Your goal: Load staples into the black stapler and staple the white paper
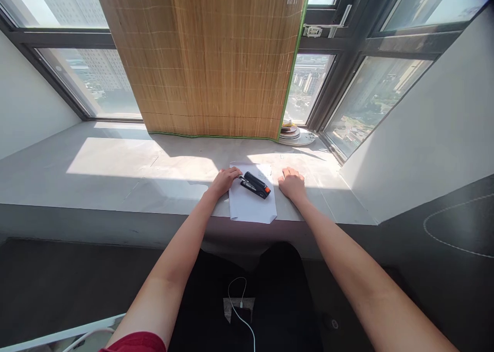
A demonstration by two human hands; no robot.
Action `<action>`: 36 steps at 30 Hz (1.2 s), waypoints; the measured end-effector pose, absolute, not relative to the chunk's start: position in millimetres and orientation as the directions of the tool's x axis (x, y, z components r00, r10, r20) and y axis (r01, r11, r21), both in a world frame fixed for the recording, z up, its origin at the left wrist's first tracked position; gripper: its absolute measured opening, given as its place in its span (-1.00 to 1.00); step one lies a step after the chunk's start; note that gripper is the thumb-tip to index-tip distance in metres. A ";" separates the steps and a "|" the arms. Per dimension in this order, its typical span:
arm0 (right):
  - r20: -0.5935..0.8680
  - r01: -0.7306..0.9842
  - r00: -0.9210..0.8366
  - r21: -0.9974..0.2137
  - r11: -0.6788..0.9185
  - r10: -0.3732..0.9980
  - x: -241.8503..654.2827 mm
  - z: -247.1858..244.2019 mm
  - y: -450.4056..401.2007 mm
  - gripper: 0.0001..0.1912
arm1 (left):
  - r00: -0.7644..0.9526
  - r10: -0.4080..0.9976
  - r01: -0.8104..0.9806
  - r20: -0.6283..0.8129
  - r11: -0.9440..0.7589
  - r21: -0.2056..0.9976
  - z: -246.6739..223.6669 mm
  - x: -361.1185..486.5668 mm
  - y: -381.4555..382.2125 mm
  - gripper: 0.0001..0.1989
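Observation:
A black stapler (256, 184) with an orange piece at its near right end lies slantwise on white paper (252, 208). The paper rests on the pale window sill, its near edge reaching past the sill's front edge. My left hand (225, 182) rests at the paper's left edge, its fingers drawn together close by the stapler's far left end. I see nothing held in it. To the right of the paper, apart from it, my right hand (292, 184) lies on the sill with its fingers curled in and nothing visible in them.
A bamboo blind (216, 64) hangs over the middle window, its bottom edge just above the sill (116, 187). Stacked plates (291, 133) stand at the back right by the window frame. A white cable (243, 318) lies over my dark-clothed lap.

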State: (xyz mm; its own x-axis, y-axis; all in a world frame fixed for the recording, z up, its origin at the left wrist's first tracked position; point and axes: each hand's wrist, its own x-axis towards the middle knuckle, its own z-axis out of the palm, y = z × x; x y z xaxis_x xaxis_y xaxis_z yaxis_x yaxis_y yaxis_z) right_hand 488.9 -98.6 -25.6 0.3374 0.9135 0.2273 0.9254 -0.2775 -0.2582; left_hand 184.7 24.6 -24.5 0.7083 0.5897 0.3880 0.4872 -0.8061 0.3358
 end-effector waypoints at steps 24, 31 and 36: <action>0.229 0.913 0.352 -0.299 -0.278 0.908 486.9 -20.8 -100.6 -0.57 | 0.697 0.576 0.249 0.427 -0.753 0.609 -25.7 173.7 32.7 -0.76; 0.356 0.851 0.218 -0.526 0.002 0.909 475.0 -11.1 -110.2 -0.60 | 0.676 0.574 0.173 0.462 -0.733 0.658 -27.8 174.6 33.9 -0.81; 0.386 0.672 -0.035 -0.673 0.308 0.922 431.5 -12.0 -118.8 -0.49 | 0.675 0.548 0.124 0.494 -0.744 0.656 -29.6 174.9 34.0 -0.83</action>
State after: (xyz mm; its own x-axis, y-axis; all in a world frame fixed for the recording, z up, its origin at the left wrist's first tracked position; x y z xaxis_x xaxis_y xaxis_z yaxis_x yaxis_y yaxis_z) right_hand 431.5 -118.8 -12.0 -0.0350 0.9217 0.3863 0.6725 0.3077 -0.6731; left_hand 174.9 34.0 -29.6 0.6748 0.5483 0.4940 0.1241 -0.7441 0.6564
